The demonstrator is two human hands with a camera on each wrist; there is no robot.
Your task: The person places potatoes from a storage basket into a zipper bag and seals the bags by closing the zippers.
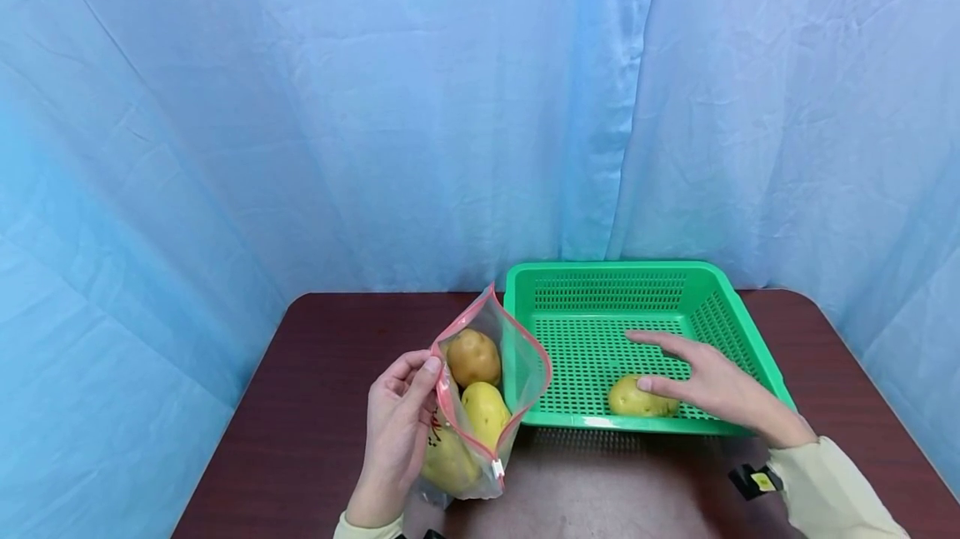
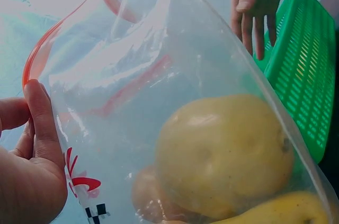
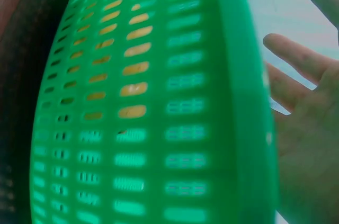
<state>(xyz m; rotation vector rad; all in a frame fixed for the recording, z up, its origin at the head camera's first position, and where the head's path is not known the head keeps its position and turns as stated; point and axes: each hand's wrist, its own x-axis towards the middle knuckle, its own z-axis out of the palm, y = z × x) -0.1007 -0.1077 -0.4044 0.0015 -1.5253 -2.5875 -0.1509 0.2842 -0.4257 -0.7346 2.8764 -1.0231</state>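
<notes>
My left hand (image 1: 397, 422) pinches the pink-edged rim of a clear zip bag (image 1: 531, 372) between thumb and fingers, its mouth spread wide. Inside the bag lie several potatoes, among them a brownish potato (image 1: 474, 357) and a yellow potato (image 1: 486, 412). In the left wrist view a large potato (image 2: 222, 155) shows through the plastic. Over the green basket (image 1: 600, 421) my right hand (image 1: 712, 381) hovers with fingers spread, holding nothing. Just below its thumb, a single potato (image 1: 633, 399) sits near the basket's front wall. Through the basket's slots, the right wrist view shows yellow patches of it.
The basket stands toward the back right of a dark brown table (image 1: 300, 422), its left side close against the bag. Pale blue curtains (image 1: 450, 106) hang behind the table and at both sides. A white slider (image 1: 498, 469) sits on the bag's zip edge.
</notes>
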